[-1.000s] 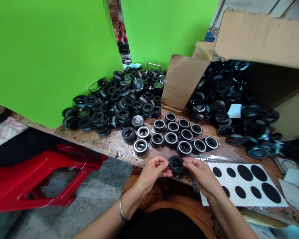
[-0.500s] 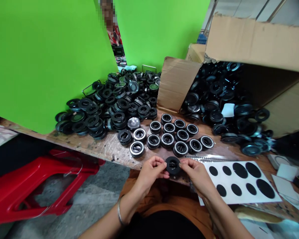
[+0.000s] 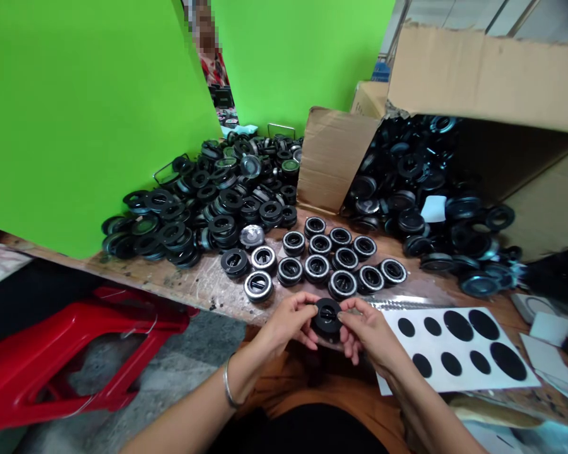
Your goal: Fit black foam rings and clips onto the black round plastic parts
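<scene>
My left hand [image 3: 294, 320] and my right hand [image 3: 362, 326] pinch a round black part [image 3: 327, 317] from both sides at the table's front edge. A flat black ring covers its top, with a bar across the centre hole. Beyond it stand several similar round parts [image 3: 317, 268] whose tops show a whitish ring. One part with a plain black ring [image 3: 235, 261] sits at the left of that group. Close to my right hand lies a white sheet [image 3: 435, 356] bearing black discs in two sizes.
A large heap of round black parts [image 3: 222, 195] covers the back left, against green panels [image 3: 99, 94]. An open cardboard box [image 3: 336, 161] on its side spills more parts at right. A red plastic stool [image 3: 89, 353] is at lower left. Another person [image 3: 213, 63] shows through the panel gap.
The fingers of both hands have shifted round the black part, and my right hand's lower fingers now reach further down beneath it. The part stays in nearly the same place.
</scene>
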`<state>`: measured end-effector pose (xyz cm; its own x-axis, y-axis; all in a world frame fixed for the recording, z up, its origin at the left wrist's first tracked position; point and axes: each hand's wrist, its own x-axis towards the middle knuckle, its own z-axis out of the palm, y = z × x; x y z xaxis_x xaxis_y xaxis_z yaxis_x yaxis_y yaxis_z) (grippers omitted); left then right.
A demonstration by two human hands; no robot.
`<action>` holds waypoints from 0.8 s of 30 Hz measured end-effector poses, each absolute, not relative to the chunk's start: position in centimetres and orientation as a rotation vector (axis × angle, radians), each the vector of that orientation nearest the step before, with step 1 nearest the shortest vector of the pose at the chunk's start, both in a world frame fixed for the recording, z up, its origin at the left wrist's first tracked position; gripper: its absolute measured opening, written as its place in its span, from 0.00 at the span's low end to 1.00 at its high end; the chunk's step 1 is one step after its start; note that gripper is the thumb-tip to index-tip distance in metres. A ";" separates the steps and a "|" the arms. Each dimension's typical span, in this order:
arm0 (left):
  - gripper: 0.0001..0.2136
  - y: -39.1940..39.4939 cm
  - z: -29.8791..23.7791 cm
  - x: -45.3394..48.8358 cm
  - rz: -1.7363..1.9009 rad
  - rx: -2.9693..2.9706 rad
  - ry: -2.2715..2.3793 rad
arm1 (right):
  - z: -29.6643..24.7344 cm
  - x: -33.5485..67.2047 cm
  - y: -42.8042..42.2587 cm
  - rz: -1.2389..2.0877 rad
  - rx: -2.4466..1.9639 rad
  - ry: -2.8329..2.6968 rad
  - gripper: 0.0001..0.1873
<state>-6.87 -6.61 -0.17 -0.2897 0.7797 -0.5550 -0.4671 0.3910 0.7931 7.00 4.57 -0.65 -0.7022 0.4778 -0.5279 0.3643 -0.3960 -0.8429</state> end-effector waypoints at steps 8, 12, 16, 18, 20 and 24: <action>0.14 -5.0 -1.1 -6.8 1.237 0.335 1.474 | -1.6 5.9 3.8 2.302 -1.200 -1.534 0.25; 0.14 -4.7 -1.3 -6.5 1.234 0.335 1.540 | -2.1 5.8 3.8 2.240 -1.250 -1.600 0.24; 0.12 -4.5 -1.4 -5.8 1.220 0.339 1.641 | -2.3 6.2 3.8 2.224 -1.252 -1.708 0.25; 0.13 -4.5 -1.5 -5.7 1.226 0.353 1.654 | -2.5 6.5 3.8 2.201 -1.254 -1.765 0.25; 0.15 -4.8 -1.8 -5.9 1.232 0.355 1.611 | -3.0 7.0 4.0 2.201 -1.230 -1.834 0.26; 0.21 -6.0 -2.6 -5.9 1.237 0.375 1.361 | -4.6 7.9 4.4 2.366 -1.159 -1.905 0.28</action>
